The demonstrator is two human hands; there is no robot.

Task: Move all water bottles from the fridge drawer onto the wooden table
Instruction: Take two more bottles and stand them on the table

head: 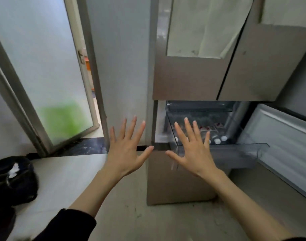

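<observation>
The fridge drawer (223, 150), clear plastic, stands pulled out below the brown upper fridge doors. Several water bottles (217, 140) with white caps lie inside it, partly hidden behind my right hand. My left hand (126, 146) is held up with fingers spread, empty, in front of the grey wall left of the fridge. My right hand (192, 146) is also spread and empty, in front of the drawer's left front corner. Neither hand touches anything. No wooden table is in view.
The open lower fridge door (284, 146) with a clear shelf (260, 150) juts out at the right. A frosted glass door (44, 75) stands ajar at the left. A black bag (13, 180) sits on the light floor at the lower left.
</observation>
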